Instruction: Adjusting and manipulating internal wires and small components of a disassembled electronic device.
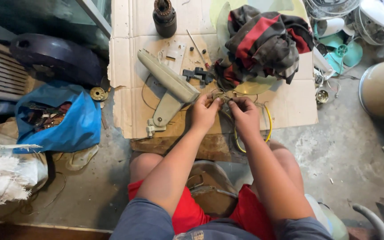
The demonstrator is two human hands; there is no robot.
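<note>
Presently, thin wires are pinched between the closed fingers of the left hand and right hand over the cardboard sheet, beside a grey fan housing lying detached, with the yellow wire loose, reassembly seemingly outstanding.

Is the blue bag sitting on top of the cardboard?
No, the blue bag lies on the floor to the left of the cardboard, while both hands work on wires over the cardboard.
</note>
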